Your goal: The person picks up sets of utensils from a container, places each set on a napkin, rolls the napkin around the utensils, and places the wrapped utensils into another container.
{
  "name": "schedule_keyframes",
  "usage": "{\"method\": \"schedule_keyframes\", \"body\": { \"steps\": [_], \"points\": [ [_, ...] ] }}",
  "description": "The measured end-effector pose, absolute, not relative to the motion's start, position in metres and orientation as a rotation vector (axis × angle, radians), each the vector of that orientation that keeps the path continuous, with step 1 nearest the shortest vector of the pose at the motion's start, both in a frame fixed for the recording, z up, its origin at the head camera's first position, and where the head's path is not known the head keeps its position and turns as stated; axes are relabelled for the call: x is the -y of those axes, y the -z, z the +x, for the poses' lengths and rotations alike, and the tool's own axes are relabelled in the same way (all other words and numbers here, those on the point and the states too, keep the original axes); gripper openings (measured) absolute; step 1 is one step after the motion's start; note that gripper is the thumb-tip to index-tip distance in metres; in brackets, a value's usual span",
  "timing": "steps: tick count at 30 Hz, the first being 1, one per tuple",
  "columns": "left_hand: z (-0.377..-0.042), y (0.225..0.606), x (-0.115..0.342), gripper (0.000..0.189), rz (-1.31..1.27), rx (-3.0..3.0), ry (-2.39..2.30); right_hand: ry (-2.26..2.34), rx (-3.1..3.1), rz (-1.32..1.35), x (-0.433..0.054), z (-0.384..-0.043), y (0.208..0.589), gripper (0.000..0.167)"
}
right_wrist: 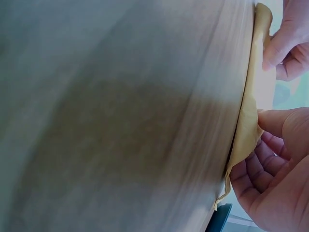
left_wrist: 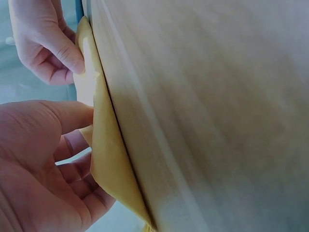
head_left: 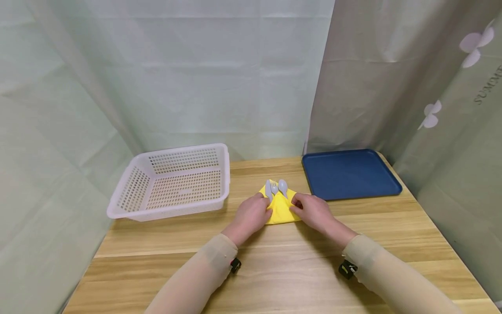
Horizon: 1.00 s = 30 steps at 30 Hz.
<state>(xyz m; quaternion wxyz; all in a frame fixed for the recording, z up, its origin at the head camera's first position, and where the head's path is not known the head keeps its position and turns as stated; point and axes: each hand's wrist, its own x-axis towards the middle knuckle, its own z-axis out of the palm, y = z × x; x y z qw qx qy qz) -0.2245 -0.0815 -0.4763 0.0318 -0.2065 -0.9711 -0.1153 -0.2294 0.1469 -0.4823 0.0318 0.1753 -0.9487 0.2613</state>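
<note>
A folded yellow cloth napkin lies on the wooden table in the head view. From its upper fold stick out a grey knife, a fork and a spoon, side by side, their lower ends hidden in the cloth. My left hand pinches the napkin's left side, thumb on top. At the opposite side my right hand grips the cloth between thumb and fingers. Both wrist views show the napkin low along the tabletop, with the right thumb pressed on its fold.
To the left stands a white perforated plastic basket. A dark blue tray lies at the back right, near the table's edge. Light curtains hang behind and on both sides.
</note>
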Motion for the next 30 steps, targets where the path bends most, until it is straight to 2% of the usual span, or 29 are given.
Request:
{"method": "schedule_keyframes", "body": {
  "steps": [7,15,22,30],
  "points": [
    [-0.224,0.474,0.081,0.019,-0.611,2.997,0.375,-0.763,2.830,0.613,-0.150,-0.231,0.489,0.014],
    [-0.222,0.473,0.081,0.038,-0.620,3.005,0.345,-0.527,2.837,0.660,-0.144,-0.224,0.482,0.029],
    [-0.218,0.470,0.079,0.021,-0.673,2.967,0.210,-0.368,2.719,0.816,-0.144,-0.222,0.484,0.018],
    [-0.214,0.470,0.080,0.027,-0.714,2.931,0.136,-0.375,2.681,0.941,-0.147,-0.219,0.484,0.013]
  ]
}}
